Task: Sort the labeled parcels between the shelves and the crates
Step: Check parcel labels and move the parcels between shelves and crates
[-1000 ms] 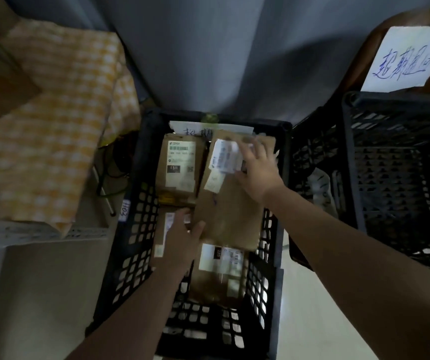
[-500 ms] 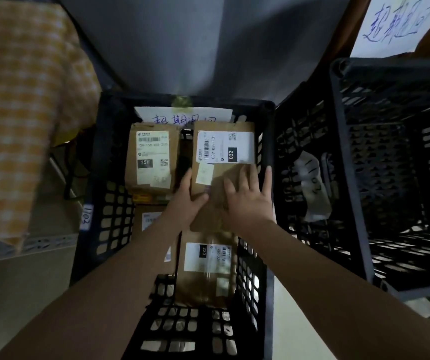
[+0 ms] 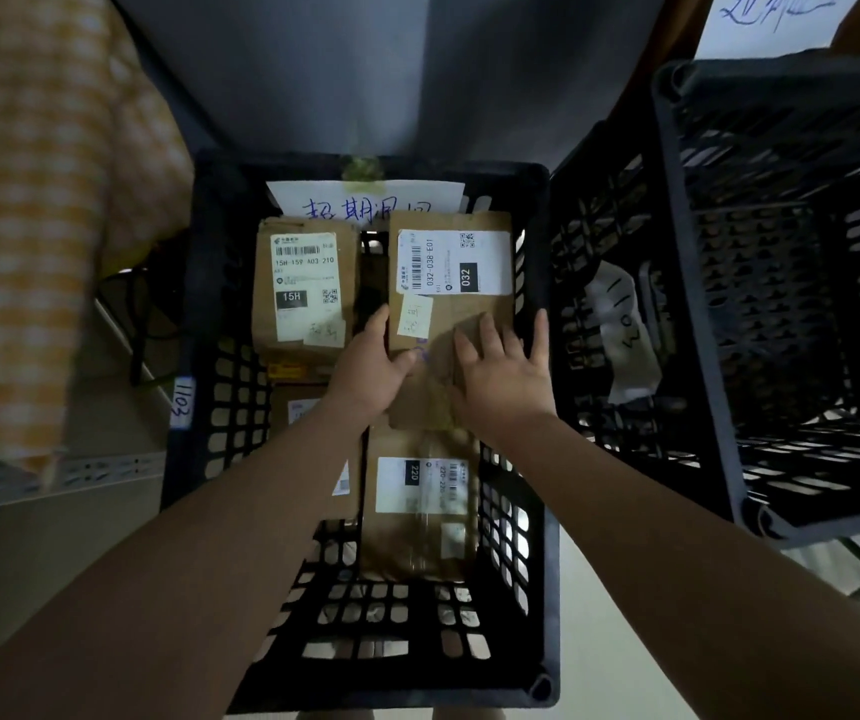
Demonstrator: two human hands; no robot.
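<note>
A black crate (image 3: 199,356) fills the middle of the frame, with four brown cardboard parcels lying flat inside. Both hands are on the 032 parcel (image 3: 474,309), which lies in the crate's upper right part, its far end against the back wall and its near end overlapping the 220 parcel (image 3: 417,511) below it in the frame.

The left hand (image 3: 365,371) is at the 032 parcel's left edge. Its thumb lies across the top face and its forefinger runs straight along the edge. The other fingers are hidden behind the hand, so I cannot tell whether they curl under the cardboard. The right hand (image 3: 500,376) rests palm down on the lower right of the same parcel, its fingers (image 3: 490,330) straight and spread, the outermost one up against the crate's right wall.

The 15H parcel (image 3: 303,293) lies in the upper left of the crate, just beside the 032 parcel. Below it a fourth parcel (image 3: 297,407) is mostly covered by the left forearm. A handwritten paper sign (image 3: 365,200) is taped to the crate's far wall.

A second black crate (image 3: 677,252) stands at the right of the frame, touching or nearly touching the first. A yellow checked cloth (image 3: 27,200) fills the upper left.
</note>
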